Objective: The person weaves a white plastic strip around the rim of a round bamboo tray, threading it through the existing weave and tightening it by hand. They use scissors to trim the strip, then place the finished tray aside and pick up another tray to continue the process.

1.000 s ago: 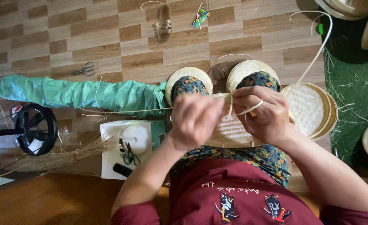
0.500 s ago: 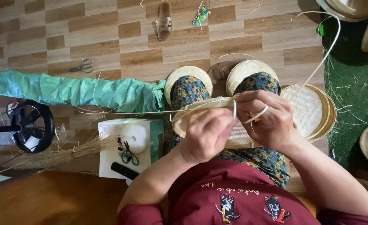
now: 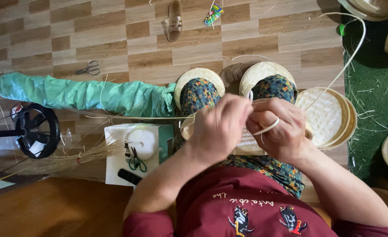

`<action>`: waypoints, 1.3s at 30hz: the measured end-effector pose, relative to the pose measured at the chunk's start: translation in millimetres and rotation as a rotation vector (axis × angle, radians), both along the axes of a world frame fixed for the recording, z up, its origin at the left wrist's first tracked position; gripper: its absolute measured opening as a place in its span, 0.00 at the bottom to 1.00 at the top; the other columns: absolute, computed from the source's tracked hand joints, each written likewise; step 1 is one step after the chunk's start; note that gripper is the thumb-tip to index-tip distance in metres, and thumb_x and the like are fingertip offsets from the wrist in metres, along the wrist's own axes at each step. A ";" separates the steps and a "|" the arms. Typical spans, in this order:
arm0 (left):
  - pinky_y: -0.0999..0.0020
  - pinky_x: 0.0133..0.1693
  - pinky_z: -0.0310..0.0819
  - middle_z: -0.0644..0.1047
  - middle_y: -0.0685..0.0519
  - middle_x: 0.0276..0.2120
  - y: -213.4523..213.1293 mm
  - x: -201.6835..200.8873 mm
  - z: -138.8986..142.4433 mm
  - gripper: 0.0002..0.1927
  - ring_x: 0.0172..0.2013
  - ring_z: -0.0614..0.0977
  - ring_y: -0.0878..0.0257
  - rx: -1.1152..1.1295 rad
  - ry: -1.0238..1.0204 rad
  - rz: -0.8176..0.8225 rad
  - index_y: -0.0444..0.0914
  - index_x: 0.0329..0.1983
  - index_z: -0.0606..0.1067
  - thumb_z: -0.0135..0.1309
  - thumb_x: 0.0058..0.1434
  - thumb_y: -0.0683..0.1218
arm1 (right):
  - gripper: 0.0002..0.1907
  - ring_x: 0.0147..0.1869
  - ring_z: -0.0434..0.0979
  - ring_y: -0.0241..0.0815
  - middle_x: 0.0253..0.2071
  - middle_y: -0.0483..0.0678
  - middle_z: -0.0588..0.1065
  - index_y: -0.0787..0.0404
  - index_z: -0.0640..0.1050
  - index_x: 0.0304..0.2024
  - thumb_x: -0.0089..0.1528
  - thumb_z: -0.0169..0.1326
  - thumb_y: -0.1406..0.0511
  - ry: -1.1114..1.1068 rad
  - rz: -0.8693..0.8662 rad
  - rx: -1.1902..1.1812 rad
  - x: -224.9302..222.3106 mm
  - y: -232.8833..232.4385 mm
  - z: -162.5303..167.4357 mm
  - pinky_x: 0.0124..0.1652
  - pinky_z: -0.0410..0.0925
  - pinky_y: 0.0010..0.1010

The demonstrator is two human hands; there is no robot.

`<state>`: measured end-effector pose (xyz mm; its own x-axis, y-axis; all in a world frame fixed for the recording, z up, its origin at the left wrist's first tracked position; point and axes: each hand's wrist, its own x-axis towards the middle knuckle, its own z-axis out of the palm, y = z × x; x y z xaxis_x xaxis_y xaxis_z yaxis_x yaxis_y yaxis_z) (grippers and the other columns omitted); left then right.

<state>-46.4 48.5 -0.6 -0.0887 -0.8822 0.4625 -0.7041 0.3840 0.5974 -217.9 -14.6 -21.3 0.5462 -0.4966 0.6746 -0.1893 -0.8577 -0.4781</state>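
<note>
Home craft workspace, floor level | brown wood-pattern tiled floor (image 3: 115, 39) | stacked round woven bamboo trays (image 3: 330, 116) | loose pale bamboo strips (image 3: 356, 48) | grey metal scissors (image 3: 88, 68) | green artificial-grass mat (image 3: 374, 87) | brown sandal (image 3: 174, 19)

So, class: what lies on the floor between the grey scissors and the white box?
In the head view, a long green cloth bundle lies across the floor between the grey scissors and the white box, with thin pale strips crossing just below it.

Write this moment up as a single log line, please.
left hand: gripping woven tray | right hand: pulling pale strip | scissors: on floor
</note>
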 end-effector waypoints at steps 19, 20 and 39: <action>0.72 0.28 0.73 0.77 0.53 0.28 21.6 -18.0 -94.6 0.07 0.25 0.78 0.67 0.684 1.232 -0.252 0.36 0.45 0.77 0.47 0.72 0.39 | 0.09 0.43 0.83 0.51 0.38 0.54 0.78 0.67 0.75 0.36 0.58 0.63 0.77 -0.051 -0.009 -0.035 -5.9 6.6 3.2 0.42 0.77 0.38; 0.71 0.27 0.74 0.77 0.54 0.28 20.4 -17.6 -90.9 0.09 0.24 0.78 0.68 0.651 1.177 -0.210 0.37 0.46 0.76 0.45 0.69 0.37 | 0.10 0.43 0.84 0.51 0.39 0.54 0.78 0.66 0.74 0.36 0.59 0.64 0.76 -0.046 -0.014 -0.060 -5.3 7.1 2.9 0.41 0.76 0.38; 0.64 0.26 0.71 0.73 0.51 0.19 21.4 -27.3 -69.5 0.12 0.21 0.77 0.64 0.400 0.564 0.065 0.34 0.31 0.73 0.41 0.69 0.37 | 0.11 0.45 0.84 0.54 0.41 0.57 0.79 0.68 0.75 0.36 0.56 0.66 0.74 -0.067 0.011 -0.200 -1.6 5.9 -0.9 0.42 0.77 0.40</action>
<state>-73.7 70.0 -70.1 0.1282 -0.9899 0.0606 -0.2586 0.0256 0.9656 -219.5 -8.6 -22.2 0.5012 -0.3432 0.7944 -0.1525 -0.9387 -0.3093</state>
